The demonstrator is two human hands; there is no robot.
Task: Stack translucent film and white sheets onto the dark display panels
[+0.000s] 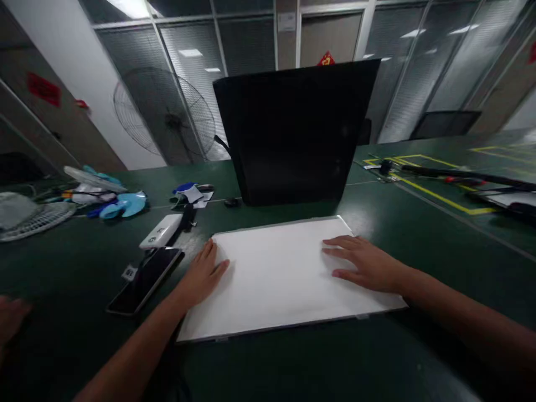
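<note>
A white rectangular board point(276, 279) with a thin grey frame lies flat on the green tabletop in front of me; it looks like a small whiteboard. My left hand point(203, 276) rests over its left edge, fingers stretched out and thumb apart. Near the right edge, my right hand point(364, 262) lies palm down on the white surface with its fingers spread. Neither hand grips anything. Just left of my left hand is a dark smartphone point(146, 282), with a white device that looks like a power bank point(161, 231) behind it.
A large black box-like object point(297, 134) stands behind the board, a computer mouse point(231, 202) beside it. Another person's hand point(12, 315) shows at the left edge. Hand fans and blue items point(125, 205) lie far left. Yellow tape point(439, 201) and dark rods point(460, 176) are at right.
</note>
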